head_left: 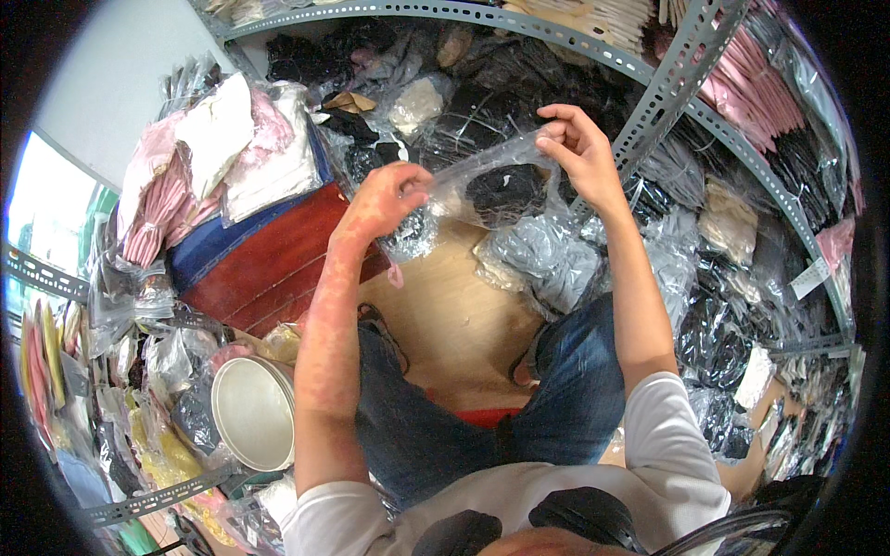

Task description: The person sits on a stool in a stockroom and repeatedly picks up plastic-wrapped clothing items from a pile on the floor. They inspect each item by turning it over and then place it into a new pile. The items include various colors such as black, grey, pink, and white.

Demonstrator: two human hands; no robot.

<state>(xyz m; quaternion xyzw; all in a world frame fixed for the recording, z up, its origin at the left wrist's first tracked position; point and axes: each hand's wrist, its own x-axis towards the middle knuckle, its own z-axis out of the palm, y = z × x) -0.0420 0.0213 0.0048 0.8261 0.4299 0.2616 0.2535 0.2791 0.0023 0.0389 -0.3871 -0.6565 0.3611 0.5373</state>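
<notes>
A clear plastic bag (482, 167) is stretched between my two hands, above the wooden floor. My left hand (382, 198) pinches its left end with curled fingers. The upper right corner is gripped between thumb and fingers of my right hand (582, 153), which is a little higher. A dark bundle (505, 193) shows through or just below the film; whether it lies inside the bag, I cannot tell. Nearest beyond my hands is a heap of black items in clear wrapping (482, 116). Grey wrapped packets (547, 255) lie below my right hand.
Slotted metal shelving (640, 69) curves around me, filled with wrapped goods. On the left, pink and white packets (213, 148) lie on a red and blue block (278, 264). A whitish bucket (255, 412) stands by my left forearm. Wooden floor (454, 315) shows between my knees.
</notes>
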